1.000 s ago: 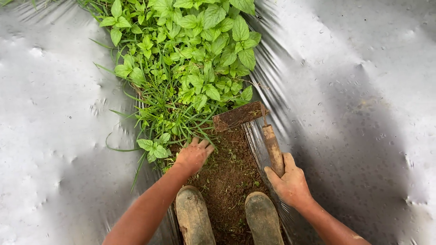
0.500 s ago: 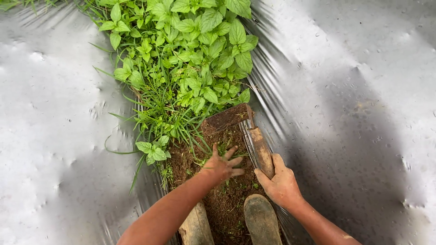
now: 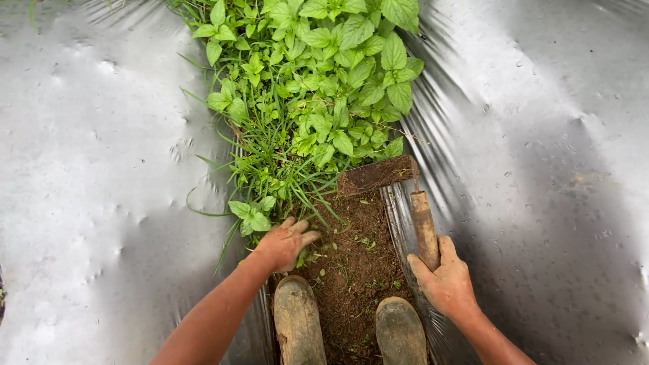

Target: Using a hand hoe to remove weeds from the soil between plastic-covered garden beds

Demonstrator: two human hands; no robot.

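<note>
Hoe [image 3: 405,203] handle points up-frame, blade crosswise, in right hand [image 3: 446,284].

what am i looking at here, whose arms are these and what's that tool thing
The camera sits on a person's head and looks straight down, so the two bare arms and the muddy boots are their own. They stand in a strip of bare soil between sheets of silver plastic ground cover. Ahead grows a patch of leafy weeds. The right hand grips the wooden handle of a small hoe, whose blade rests at the weeds' edge. The left hand, soil-dusted with fingers loosely curled, is at the grass at the patch's near edge.
</note>
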